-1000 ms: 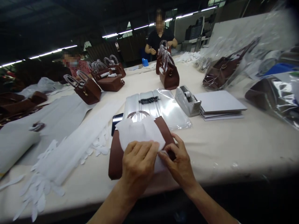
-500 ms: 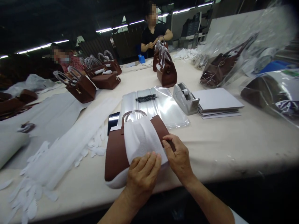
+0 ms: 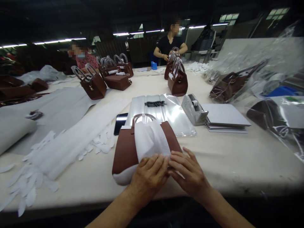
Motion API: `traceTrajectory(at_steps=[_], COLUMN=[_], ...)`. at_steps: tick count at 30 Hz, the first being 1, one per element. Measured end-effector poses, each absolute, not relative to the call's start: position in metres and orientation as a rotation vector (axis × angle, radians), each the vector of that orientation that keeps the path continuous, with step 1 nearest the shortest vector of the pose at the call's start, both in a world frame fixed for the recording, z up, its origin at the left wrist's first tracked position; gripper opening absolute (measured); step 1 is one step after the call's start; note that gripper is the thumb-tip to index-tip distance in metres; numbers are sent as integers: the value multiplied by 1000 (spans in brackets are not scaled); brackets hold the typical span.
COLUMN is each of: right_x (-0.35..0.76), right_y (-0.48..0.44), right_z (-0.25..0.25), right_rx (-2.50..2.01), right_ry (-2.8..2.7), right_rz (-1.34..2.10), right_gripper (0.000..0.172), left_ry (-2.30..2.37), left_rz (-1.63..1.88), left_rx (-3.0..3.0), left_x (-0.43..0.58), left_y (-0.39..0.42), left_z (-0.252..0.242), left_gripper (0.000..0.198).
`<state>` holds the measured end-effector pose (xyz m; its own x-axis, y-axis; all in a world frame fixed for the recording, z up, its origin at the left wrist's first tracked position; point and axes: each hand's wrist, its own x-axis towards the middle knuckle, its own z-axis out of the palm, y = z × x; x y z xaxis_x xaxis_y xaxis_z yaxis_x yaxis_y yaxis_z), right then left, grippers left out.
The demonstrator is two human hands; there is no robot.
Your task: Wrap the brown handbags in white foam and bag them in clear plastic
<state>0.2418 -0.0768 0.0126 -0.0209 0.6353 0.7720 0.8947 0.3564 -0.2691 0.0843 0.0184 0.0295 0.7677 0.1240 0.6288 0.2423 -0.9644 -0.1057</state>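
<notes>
A brown handbag (image 3: 125, 148) lies in front of me with its bottom toward me. White wrapping sheet (image 3: 152, 139) covers its middle, and more white material covers its lower left edge. My left hand (image 3: 150, 172) presses its closed-together fingers over the sheet at the bag's lower edge; its thumb is hidden. My right hand (image 3: 188, 172) is open at the lower right corner, fingers stretched out and touching the bag and sheet. The bag's handle (image 3: 144, 117), in clear film, points away from me.
Clear plastic bags (image 3: 163, 117) and a phone (image 3: 120, 123) lie behind the handbag. To their right are a tape dispenser (image 3: 194, 110) and stacked white boards (image 3: 226, 115). White strips (image 3: 30, 186) lie left. Finished-looking brown bags (image 3: 93, 85) stand farther back, where a co-worker (image 3: 169, 42) handles one.
My right hand has let go of the bag's right side, moved down to its lower corner and straightened its fingers. My left hand stays on the sheet. The view has levelled.
</notes>
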Motion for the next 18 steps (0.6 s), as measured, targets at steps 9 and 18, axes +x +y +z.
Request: traceTrajectory(at_steps=[9,18], right_x=[239,227], right_y=[-70,-69], right_z=[-7,-5], right_rx=[-1392,-1546], right_ry=[-1515,-905], right_rz=[-128,411], right_gripper=[48,34], left_ry=[-385,-308], left_rz=[-1076,-1280], left_rx=[-2825,-2873], left_x=[90,92], left_y=[18,21], left_z=[31,34], left_gripper=[20,23])
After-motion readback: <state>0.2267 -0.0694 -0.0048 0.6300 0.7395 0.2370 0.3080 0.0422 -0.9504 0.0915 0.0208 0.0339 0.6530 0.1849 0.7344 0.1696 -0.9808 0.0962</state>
